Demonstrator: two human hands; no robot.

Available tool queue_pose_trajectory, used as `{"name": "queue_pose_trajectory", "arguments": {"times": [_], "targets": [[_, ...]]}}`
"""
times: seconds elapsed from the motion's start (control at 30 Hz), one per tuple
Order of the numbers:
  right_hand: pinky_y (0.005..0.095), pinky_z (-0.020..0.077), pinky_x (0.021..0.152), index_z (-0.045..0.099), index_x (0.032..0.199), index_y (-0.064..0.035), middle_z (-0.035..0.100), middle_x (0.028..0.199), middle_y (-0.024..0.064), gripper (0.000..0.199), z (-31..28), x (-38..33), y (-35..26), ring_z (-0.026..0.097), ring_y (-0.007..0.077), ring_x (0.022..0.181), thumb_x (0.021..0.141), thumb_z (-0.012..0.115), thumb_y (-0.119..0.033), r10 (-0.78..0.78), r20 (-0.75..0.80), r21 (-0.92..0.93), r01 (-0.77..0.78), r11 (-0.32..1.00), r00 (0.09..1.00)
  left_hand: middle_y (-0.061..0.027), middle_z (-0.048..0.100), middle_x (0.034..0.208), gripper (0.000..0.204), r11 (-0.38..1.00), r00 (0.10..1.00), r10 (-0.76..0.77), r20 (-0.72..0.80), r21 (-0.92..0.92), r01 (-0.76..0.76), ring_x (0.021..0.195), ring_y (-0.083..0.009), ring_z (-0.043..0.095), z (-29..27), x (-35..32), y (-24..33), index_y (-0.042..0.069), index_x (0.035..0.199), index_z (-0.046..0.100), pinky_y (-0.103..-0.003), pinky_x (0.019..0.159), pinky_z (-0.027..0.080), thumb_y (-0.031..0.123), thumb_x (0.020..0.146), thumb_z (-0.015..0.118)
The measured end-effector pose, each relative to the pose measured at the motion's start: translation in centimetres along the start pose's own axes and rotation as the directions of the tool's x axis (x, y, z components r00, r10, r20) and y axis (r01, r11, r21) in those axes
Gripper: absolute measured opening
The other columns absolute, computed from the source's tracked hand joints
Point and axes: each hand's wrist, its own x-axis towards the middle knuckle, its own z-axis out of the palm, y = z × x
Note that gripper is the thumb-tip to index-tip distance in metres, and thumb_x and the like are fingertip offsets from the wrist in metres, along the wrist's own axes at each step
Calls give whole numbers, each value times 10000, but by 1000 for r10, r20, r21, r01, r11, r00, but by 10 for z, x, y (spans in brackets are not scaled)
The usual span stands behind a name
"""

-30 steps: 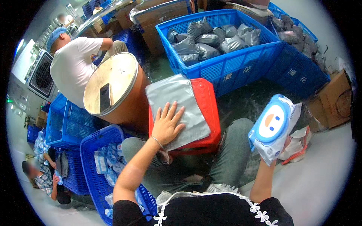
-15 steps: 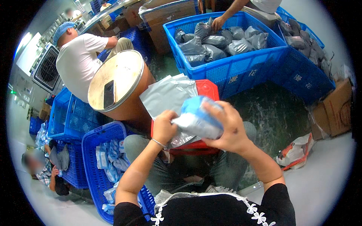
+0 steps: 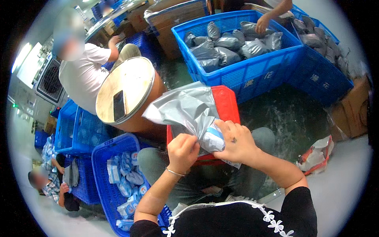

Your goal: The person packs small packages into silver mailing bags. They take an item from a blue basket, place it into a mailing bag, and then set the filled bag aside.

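Observation:
My left hand point(image 3: 182, 153) is closed, pinching the near edge of a grey plastic mailing bag point(image 3: 187, 104). My right hand point(image 3: 239, 144) grips a blue-and-white soft package point(image 3: 213, 139), whose far end is tucked into the bag's mouth. Some of the package is hidden by the bag and by my fingers. The bag lies over a red box or stool point(image 3: 228, 103) between my knees, covering much of its top. To my left, a blue basket point(image 3: 96, 170) holds several similar blue-and-white packages point(image 3: 125, 168).
Ahead, a large blue crate point(image 3: 272, 65) holds several filled grey bags point(image 3: 229, 55), with another person's hand point(image 3: 262, 24) over them. A round drum point(image 3: 138, 79) carrying a phone point(image 3: 119, 106) stands ahead left. A seated co-worker point(image 3: 85, 75) is beyond it. A white-and-orange sack point(image 3: 316, 156) lies at right.
The package has moved down and its end is now inside the bag. My left hand has shifted from the package to the bag's edge. The co-worker's hand over the crate moved right.

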Motion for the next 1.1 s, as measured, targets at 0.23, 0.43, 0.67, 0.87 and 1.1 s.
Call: {"name": "queue_pose_trajectory", "arguments": {"times": [0.23, 0.43, 0.67, 0.87, 1.1], "targets": [[430, 495, 762, 542, 1346, -186, 563, 966, 152, 835, -6, 6, -14, 601, 337, 867, 577, 809, -373, -9, 1, -57, 9, 998, 1000, -137, 604, 961, 238, 960, 979, -89, -185, 246, 134, 930, -321, 588, 22, -51, 19, 34, 923, 619, -398, 822, 470, -9, 699, 684], [398, 500, 832, 622, 1193, -113, 560, 1058, 175, 703, -22, -6, -38, 618, 335, 969, 546, 861, -251, 31, -236, 336, 51, 941, 971, -156, 672, 1122, 342, 561, 755, -640, 143, -584, 586, 1024, -205, 613, 34, -54, 18, -69, 1180, 562, -341, 908, 469, -83, 841, 515], [423, 453, 971, 501, 1267, -100, 346, 1435, 287, 764, -9, 0, -49, 541, 438, 1178, 615, 860, -271, 265, -141, 248, -225, 942, 954, -111, 652, 1169, 318, -259, 386, -641, 663, -661, 705, 1064, -173, 605, 81, -94, 51, -25, 1181, 606, -314, 933, 456, 2, 876, 518], [432, 352, 1116, 119, 1562, -86, 353, 1516, 226, 1276, -47, -27, 14, 434, 286, 1355, 579, 931, -136, -159, 350, 727, -161, 668, 923, -120, 611, 1270, 407, -545, 464, -491, 737, -676, 496, 1130, -234, 617, 70, -83, 46, -22, 1353, 495, -365, 956, 504, 141, 983, 536], [363, 437, 1028, 415, 1443, -45, 558, 1327, 208, 802, 9, -25, -3, 557, 325, 1233, 697, 710, -40, 185, -101, 403, -130, 906, 978, -164, 637, 1195, 378, -235, 497, -357, 791, -591, 772, 1009, -278, 688, 55, -72, 44, -17, 1335, 490, -371, 889, 551, 203, 1027, 490]]}}
